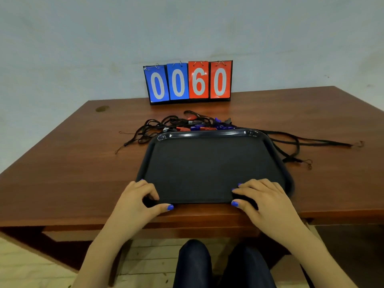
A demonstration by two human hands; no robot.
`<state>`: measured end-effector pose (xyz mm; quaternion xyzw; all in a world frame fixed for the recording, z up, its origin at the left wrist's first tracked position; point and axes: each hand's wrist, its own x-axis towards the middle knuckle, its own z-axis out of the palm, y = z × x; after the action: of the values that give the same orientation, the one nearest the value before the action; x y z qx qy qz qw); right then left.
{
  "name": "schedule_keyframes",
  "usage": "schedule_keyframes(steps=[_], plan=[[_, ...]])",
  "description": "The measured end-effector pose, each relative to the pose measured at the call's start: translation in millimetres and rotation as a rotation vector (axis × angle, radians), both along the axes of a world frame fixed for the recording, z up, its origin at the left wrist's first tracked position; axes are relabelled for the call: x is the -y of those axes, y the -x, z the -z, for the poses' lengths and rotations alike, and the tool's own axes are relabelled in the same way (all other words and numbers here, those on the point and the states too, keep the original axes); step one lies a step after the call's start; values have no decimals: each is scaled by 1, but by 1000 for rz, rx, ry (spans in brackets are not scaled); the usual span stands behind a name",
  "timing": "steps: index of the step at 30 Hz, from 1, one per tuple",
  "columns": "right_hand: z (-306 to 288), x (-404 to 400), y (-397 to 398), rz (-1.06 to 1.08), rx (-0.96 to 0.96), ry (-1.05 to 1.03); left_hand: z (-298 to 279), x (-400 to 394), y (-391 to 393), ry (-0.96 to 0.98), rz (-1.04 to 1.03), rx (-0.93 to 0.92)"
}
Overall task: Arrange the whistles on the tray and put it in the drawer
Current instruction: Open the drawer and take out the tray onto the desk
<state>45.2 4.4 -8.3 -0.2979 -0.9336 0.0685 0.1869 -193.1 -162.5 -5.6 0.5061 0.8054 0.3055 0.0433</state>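
A dark plastic tray lies flat on the brown wooden counter, its long axis running left to right across the person's front and its near long edge sitting right at the counter's front edge. Both hands hold that near edge. The left hand grips the tray's near left corner, fingers curled over the rim and the thumb stretched along the front edge. The right hand grips the near right part in the same way, fingers bent onto the tray's floor and the thumb at the front rim. The nails on both hands are painted blue. Just behind the tray's far rim lies a heap of whistles, red ones and blue ones mixed, touching or nearly touching the rim; which way each single whistle points cannot be told. Their black lanyards are tangled, looping out to the left of the tray and trailing in long strands off to the right. Further back, against the wall, a flip scoreboard stands upright showing two blue cards and two red cards reading 0, 0, 6, 0. Below the counter's front edge the person's dark-trousered knees show.
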Motion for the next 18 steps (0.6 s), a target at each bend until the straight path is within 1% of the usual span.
schedule_keyframes(steps=[3, 6, 15, 18], plan=[[-3, -19, 12, -38, 10, 55, -7, -16, 6, 41, -10, 27], [-4, -36, 22, -48, 70, 116, -10, -29, 14, 58, -25, 42], [-9, -73, 48, -24, 58, 171, -14, -67, 37, 80, -41, 104], [-10, -80, 53, 6, 40, 159, -17, -80, 41, 100, -37, 143]])
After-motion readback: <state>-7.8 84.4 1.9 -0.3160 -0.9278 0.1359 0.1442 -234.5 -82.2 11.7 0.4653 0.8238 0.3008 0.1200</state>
